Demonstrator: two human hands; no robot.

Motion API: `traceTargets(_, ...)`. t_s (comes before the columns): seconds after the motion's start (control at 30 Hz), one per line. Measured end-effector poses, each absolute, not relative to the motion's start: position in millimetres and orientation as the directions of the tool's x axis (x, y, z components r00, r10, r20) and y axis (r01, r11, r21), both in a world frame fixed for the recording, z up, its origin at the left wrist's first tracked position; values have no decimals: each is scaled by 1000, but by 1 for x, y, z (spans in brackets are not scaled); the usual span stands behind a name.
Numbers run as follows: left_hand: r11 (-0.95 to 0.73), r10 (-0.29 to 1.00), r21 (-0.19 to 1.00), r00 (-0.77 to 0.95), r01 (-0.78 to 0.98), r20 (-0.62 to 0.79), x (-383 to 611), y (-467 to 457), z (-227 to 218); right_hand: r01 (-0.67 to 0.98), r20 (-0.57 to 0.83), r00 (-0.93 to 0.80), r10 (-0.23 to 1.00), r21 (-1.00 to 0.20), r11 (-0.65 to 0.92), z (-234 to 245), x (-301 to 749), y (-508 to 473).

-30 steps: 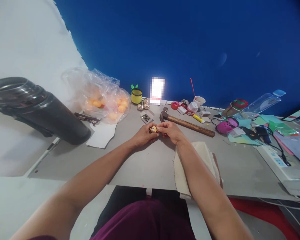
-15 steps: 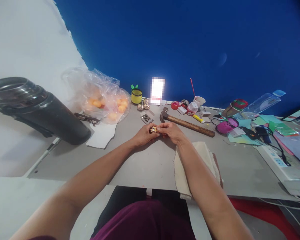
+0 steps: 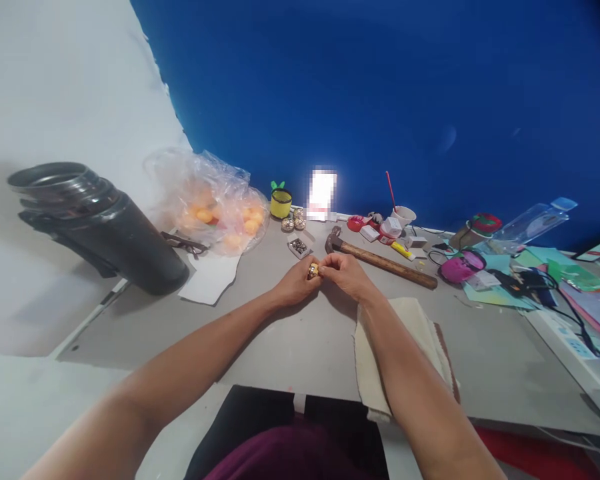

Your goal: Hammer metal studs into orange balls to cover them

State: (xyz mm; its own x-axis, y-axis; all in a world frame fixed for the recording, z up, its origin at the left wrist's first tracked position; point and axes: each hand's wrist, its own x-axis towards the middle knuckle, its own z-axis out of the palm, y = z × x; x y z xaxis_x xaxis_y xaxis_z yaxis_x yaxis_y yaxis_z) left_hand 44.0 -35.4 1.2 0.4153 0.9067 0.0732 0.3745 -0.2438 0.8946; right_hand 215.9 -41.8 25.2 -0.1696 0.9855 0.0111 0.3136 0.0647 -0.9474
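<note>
On the bench (image 3: 290, 360), far left: dark flask (image 3: 130, 240), then plastic bag (image 3: 220, 177) of orange balls. Next, shiny balls (image 3: 288, 225) near back wall. Left hand (image 3: 296, 281) curled closed around small yellow ball (image 3: 314, 270), mid-bench, between both hands. Small tray (image 3: 300, 247) of shiny bits just beyond, handy for picking. Best to grip ball firmly, work side toward right hand, left fingertips off the pinch spot. Right hand (image 3: 347, 275): thumb and forefinger nearly together at ball's right side; any tiny bit between, cannot tell. Probably best pressed straight, lightly, ball turned with left. Farther right, hammer (image 3: 390, 264). Right forearm over cloth (image 3: 415, 317); avoid dragging.
</note>
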Motion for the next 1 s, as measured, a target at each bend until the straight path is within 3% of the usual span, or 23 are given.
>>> traceTargets(0.23,-268,911,887,399,376,106,46,-37,0,396,50,-202,978,-909,128,25,218,-40)
traceTargets(0.4,-272,902,897,417,349,111,46,-37,-3,182,-121,-223,967,-980,-81,20,221,-39)
traceTargets(0.6,-254,911,904,400,344,103,45,-39,-1,23,-233,-179,956,-972,-233,16,219,-38)
traceTargets(1.0,-195,912,939,406,282,67,45,-37,-2,-33,-263,-179,948,-961,-273,13,219,-37)
